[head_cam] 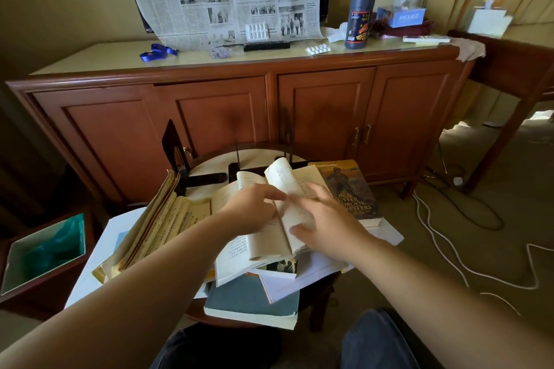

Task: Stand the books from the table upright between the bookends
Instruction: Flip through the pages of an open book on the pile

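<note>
While the open book [263,219] lies flat atop the pile with its spine running away from you, your left hand [254,210] and right hand [326,225] press its halves, fingers fairly straight, gripping nothing; the bookends [236,156] stand just beyond, straight ahead.

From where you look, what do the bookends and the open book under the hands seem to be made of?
The bookends look like thin sheet metal with a dark, slightly glossy finish: flat, slim upright plates, though the frame cannot confirm metal. The open book is paper, matte and yellowed, with soft pages that curl and bend under the left hand and right hand; it looks like a paperback.
</note>
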`<state>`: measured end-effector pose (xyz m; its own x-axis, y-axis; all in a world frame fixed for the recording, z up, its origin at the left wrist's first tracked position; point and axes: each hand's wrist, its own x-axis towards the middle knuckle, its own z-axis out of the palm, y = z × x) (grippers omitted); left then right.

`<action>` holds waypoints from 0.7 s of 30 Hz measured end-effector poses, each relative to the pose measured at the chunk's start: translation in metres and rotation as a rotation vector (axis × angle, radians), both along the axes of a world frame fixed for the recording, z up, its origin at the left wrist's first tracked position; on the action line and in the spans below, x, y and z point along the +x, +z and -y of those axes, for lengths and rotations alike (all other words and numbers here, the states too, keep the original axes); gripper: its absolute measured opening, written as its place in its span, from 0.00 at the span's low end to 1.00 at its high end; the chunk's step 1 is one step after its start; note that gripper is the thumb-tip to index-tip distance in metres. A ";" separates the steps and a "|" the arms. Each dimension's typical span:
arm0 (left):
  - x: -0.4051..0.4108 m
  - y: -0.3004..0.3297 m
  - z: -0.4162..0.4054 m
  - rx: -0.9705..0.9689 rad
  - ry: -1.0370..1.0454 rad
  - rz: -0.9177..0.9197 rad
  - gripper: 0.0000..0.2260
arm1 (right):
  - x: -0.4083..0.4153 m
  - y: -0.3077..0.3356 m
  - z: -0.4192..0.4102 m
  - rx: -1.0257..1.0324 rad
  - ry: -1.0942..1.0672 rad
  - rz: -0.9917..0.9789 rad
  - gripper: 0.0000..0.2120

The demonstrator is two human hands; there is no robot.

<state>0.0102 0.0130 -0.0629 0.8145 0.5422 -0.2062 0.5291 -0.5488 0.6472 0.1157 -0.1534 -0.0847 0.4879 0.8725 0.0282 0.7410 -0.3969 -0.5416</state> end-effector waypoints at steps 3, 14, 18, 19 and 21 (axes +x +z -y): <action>-0.004 -0.006 -0.002 -0.006 0.005 0.033 0.18 | -0.001 -0.002 0.003 -0.097 -0.002 0.124 0.20; -0.002 -0.014 -0.001 0.141 -0.115 -0.005 0.22 | 0.018 -0.002 -0.006 0.043 -0.281 0.083 0.28; 0.009 -0.018 0.001 0.266 -0.181 -0.103 0.37 | 0.031 -0.008 0.013 -0.060 -0.144 0.207 0.26; 0.013 -0.018 0.001 0.327 -0.189 -0.137 0.39 | 0.032 -0.009 0.018 -0.096 -0.103 0.298 0.19; 0.020 -0.018 0.000 0.438 -0.212 -0.173 0.41 | 0.032 -0.016 0.023 -0.115 -0.036 0.432 0.11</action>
<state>0.0302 0.0133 -0.0805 0.8898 0.4348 -0.1386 0.4562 -0.8553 0.2457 0.1479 -0.1765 -0.1009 0.4829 0.8645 0.1392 0.8741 -0.4662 -0.1365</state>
